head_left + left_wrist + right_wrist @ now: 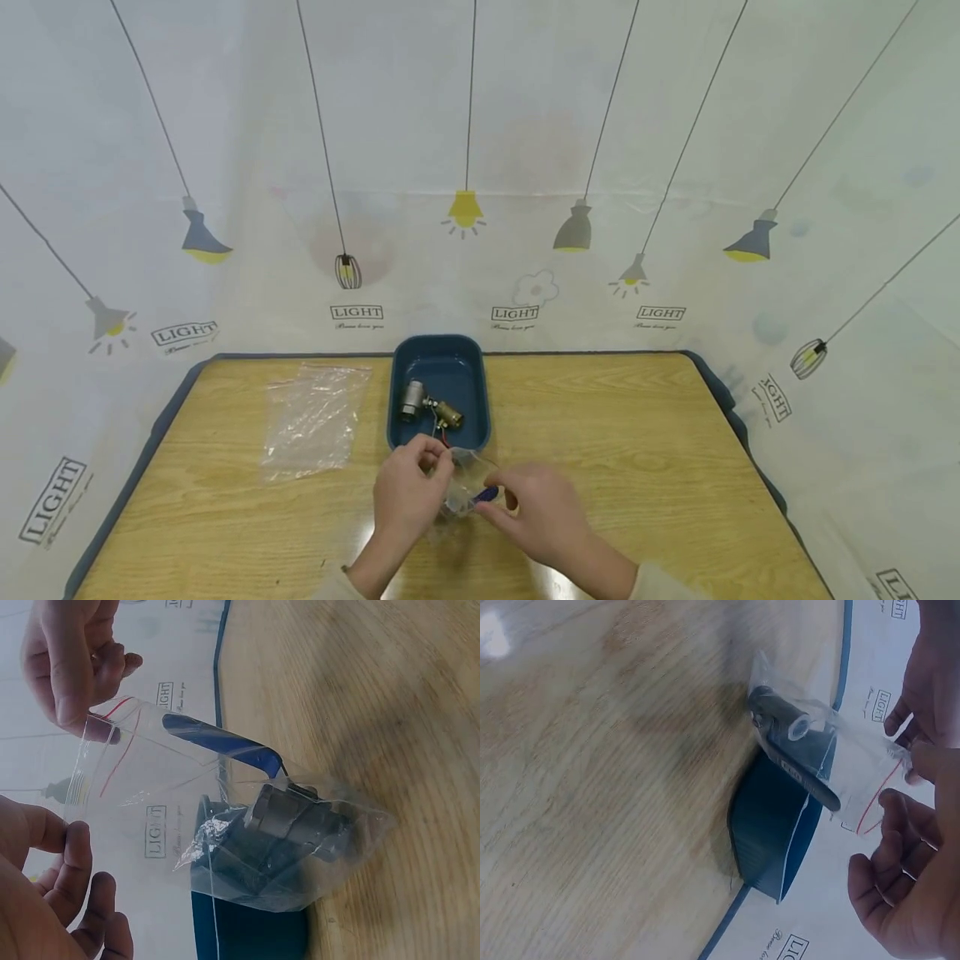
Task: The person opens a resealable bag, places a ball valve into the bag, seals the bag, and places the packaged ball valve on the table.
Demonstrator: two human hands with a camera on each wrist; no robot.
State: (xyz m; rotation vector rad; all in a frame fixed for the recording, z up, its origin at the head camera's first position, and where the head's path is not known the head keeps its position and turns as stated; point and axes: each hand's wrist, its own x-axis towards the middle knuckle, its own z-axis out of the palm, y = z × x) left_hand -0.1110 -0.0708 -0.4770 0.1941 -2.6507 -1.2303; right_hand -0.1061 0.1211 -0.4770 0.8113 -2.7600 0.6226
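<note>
A clear zip bag [467, 468] is being held by its red-lined mouth [120, 755], one side being pinched by the left hand [410, 490] and the other by the right hand [542, 510]. Within it a metal valve [292, 815] is being enclosed, its blue handle [221, 742] pointing up toward the mouth. The bag is being kept just beside the near end of a blue tray [450, 371], in which a silver valve [412, 398] and a brass valve [450, 414] are being contained. Flat clear bags [315, 425] are lying on the table [637, 458], left of the tray.
</note>
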